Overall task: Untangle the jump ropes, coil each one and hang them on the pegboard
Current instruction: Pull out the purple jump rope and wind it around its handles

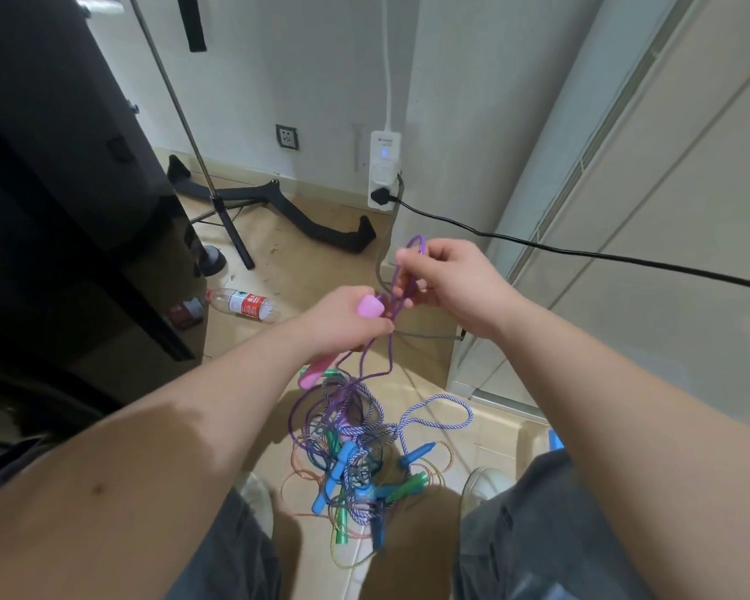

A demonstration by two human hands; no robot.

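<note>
My left hand (343, 320) grips a pink jump-rope handle (315, 374), whose ends stick out above and below the fist. My right hand (451, 283) pinches folded loops of the purple rope (401, 279) just right of that handle. From both hands the purple rope hangs down into a tangled pile of jump ropes (356, 465) on the floor between my feet. The pile holds blue handles, green handles, a purple-and-white braided rope (440, 402) and thin orange rope. No pegboard is in view.
A plastic bottle (245, 304) lies on the tiled floor at left beside a black cabinet (61, 188). A stand's legs (234, 218) and a black bar lie near the wall. A black cable (581, 253) runs from the power strip (384, 168) to the right. White cabinet doors stand at right.
</note>
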